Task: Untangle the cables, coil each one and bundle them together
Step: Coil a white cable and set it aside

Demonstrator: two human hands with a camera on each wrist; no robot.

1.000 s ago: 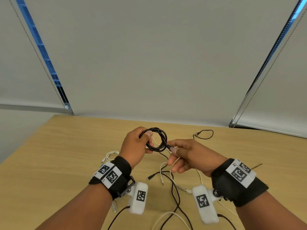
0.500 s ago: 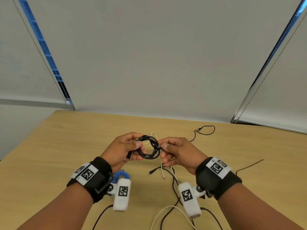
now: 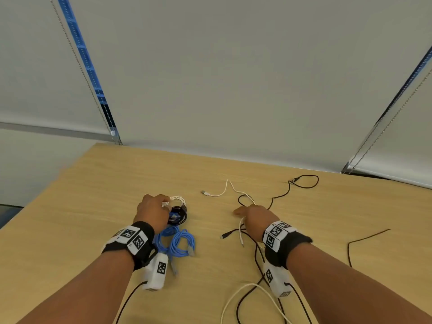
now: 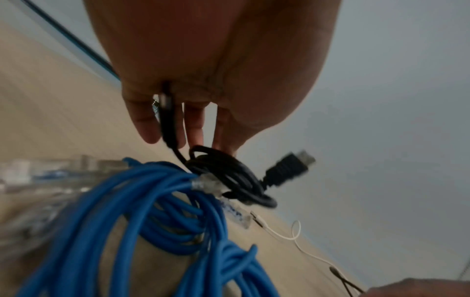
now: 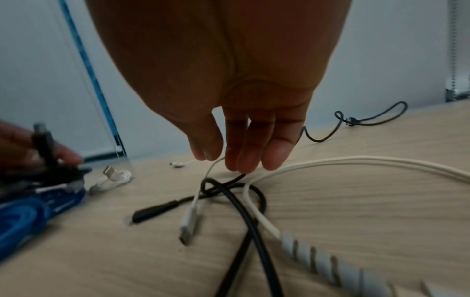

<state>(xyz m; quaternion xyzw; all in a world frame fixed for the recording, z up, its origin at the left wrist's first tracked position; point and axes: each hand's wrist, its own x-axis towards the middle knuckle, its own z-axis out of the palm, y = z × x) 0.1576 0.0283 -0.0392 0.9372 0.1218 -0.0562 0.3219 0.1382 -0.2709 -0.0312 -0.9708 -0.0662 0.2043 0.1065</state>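
My left hand (image 3: 161, 208) holds a small black coiled cable (image 4: 229, 178) by its plug, low over the table (image 3: 105, 195). The black coil (image 3: 178, 216) lies against a blue coiled cable (image 3: 177, 242) and beside a small white coil (image 3: 178, 199). My right hand (image 3: 247, 215) hangs over a tangle of loose black cables (image 5: 236, 203). Its thumb and fingertips (image 5: 244, 160) pinch a thin white cable (image 5: 201, 186), whose plug (image 5: 188, 225) dangles just above the wood. A thicker white cable (image 5: 356, 159) loops beside it.
The thin white cable (image 3: 222, 191) runs on across the table's middle. A thin black cable (image 3: 304, 182) curls at the far right, and another black lead (image 3: 367, 236) lies at the right. Window blinds stand behind the table's far edge.
The hands have parted. My left hand carried the black coil down and left to the blue coil. My right hand let go of it and moved right onto the loose cables.
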